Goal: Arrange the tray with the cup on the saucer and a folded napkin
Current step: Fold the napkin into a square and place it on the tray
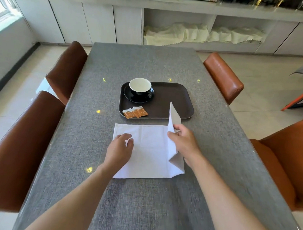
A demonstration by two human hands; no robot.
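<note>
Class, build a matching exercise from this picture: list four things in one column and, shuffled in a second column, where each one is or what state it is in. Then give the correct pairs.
Things
1. cup
2. sachets
3. napkin
4. right hand

Places or states
A. lies on the table in front of the tray
B. lifts the napkin's right edge
C. stands on the saucer
D. lie at the tray's near left corner

Pairs: 1-C, 2-D, 3-A, 4-B
</note>
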